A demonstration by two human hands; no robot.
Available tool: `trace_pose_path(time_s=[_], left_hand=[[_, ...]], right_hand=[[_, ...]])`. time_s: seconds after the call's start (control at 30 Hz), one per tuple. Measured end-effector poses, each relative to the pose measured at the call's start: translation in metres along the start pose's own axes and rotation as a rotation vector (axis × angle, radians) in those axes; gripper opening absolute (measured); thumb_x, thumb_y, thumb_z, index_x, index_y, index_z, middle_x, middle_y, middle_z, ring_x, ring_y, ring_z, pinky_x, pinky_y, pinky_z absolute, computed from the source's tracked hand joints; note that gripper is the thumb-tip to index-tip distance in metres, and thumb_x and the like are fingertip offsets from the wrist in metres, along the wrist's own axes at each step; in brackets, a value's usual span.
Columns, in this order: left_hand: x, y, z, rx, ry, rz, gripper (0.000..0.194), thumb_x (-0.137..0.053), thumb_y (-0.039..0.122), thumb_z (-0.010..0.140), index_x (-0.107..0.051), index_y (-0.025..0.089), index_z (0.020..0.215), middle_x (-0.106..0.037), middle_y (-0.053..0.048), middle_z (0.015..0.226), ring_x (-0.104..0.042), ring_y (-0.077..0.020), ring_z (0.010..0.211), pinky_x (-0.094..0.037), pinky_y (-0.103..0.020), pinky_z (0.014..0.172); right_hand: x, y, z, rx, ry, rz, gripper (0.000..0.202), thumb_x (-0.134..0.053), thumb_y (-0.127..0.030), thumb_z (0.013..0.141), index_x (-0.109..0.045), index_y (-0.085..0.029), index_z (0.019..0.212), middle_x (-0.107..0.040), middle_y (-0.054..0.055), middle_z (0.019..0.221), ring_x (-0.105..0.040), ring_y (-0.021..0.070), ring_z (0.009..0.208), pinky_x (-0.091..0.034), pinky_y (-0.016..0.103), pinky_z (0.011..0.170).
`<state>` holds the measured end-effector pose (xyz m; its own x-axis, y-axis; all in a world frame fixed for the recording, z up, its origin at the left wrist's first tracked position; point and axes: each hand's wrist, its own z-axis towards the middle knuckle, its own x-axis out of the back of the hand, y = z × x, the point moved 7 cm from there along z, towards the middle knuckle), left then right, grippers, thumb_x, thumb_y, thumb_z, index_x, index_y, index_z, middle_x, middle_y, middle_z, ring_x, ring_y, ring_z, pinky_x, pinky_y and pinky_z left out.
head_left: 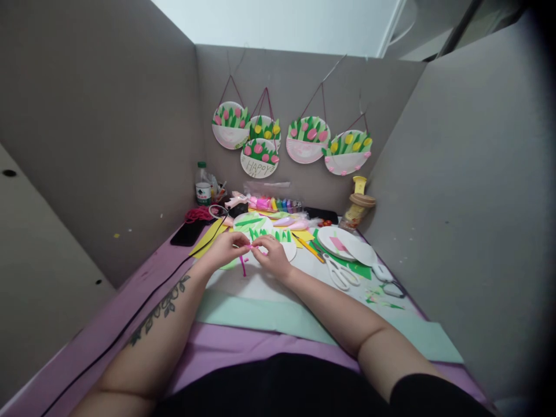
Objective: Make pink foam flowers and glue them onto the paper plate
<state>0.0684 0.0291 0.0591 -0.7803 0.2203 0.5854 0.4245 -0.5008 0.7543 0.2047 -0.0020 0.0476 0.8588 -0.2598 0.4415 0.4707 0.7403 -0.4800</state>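
My left hand [230,246] and my right hand [274,256] meet over the white work sheet [256,289], fingertips pinched together. Between them is a small bright pink piece [249,247], soft-looking like modelling clay; the fingers partly hide it. Just below, a magenta strip [243,266] with little bits beside it lies on the sheet. Right behind my hands are a paper plate [288,251] and green paper leaves [282,236] cut to points. A second plate with green strips [252,223] rests farther back.
To the right lie white scissors [341,273], a yellow craft knife [310,249], stacked paper plates [356,246] and green scraps [382,301]. Clay packets [263,202] and a bottle [202,185] stand behind. A black cable [143,310] crosses the left side. Decorated plates [308,140] hang on the partition.
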Motion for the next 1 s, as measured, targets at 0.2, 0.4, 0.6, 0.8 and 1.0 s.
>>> trace_pose_path(time_s=[0.2,0.4,0.6,0.8,1.0], left_hand=[[-0.003,0.009,-0.002,-0.019,-0.012,0.037,0.025,-0.065,0.039,0.074,-0.066,0.015,0.076,-0.069,-0.006,0.073,-0.062,-0.0167,0.07,-0.048,-0.026,0.064],[-0.001,0.0,0.0,-0.008,0.023,0.027,0.024,-0.065,0.038,0.075,-0.067,0.015,0.079,-0.07,-0.006,0.078,-0.064,-0.0175,0.073,-0.051,-0.027,0.066],[-0.001,0.001,0.0,-0.05,0.04,0.018,0.021,-0.067,0.036,0.073,-0.067,0.015,0.076,-0.07,-0.006,0.077,-0.064,-0.0174,0.074,-0.053,-0.027,0.066],[0.0,0.004,-0.001,-0.034,0.042,-0.01,0.029,-0.065,0.042,0.075,-0.067,0.015,0.086,-0.07,-0.006,0.08,-0.065,-0.0172,0.073,-0.053,-0.027,0.066],[0.0,0.006,-0.001,-0.041,0.025,0.017,0.026,-0.065,0.039,0.074,-0.067,0.015,0.082,-0.069,-0.006,0.078,-0.064,-0.0167,0.072,-0.051,-0.027,0.066]], right_hand=[[-0.003,0.003,0.0,-0.018,-0.005,0.0,0.009,-0.056,-0.017,0.079,-0.061,-0.021,0.073,-0.063,0.003,0.076,-0.058,0.0196,0.079,-0.045,0.033,0.076],[0.0,0.004,-0.001,-0.034,-0.001,0.009,0.008,-0.057,-0.021,0.083,-0.064,-0.021,0.079,-0.067,0.004,0.081,-0.06,0.0204,0.083,-0.046,0.035,0.079],[-0.001,0.006,-0.001,-0.056,-0.009,0.029,0.009,-0.057,-0.021,0.084,-0.064,-0.021,0.078,-0.066,0.004,0.08,-0.06,0.0205,0.083,-0.046,0.035,0.078],[0.001,0.008,0.0,-0.06,0.031,0.053,0.006,-0.058,-0.02,0.082,-0.063,-0.021,0.079,-0.064,0.004,0.08,-0.059,0.0199,0.082,-0.046,0.034,0.078],[0.001,0.007,-0.001,-0.067,0.025,0.046,0.004,-0.059,-0.021,0.081,-0.061,-0.021,0.079,-0.063,0.003,0.08,-0.058,0.0193,0.083,-0.046,0.033,0.079]])
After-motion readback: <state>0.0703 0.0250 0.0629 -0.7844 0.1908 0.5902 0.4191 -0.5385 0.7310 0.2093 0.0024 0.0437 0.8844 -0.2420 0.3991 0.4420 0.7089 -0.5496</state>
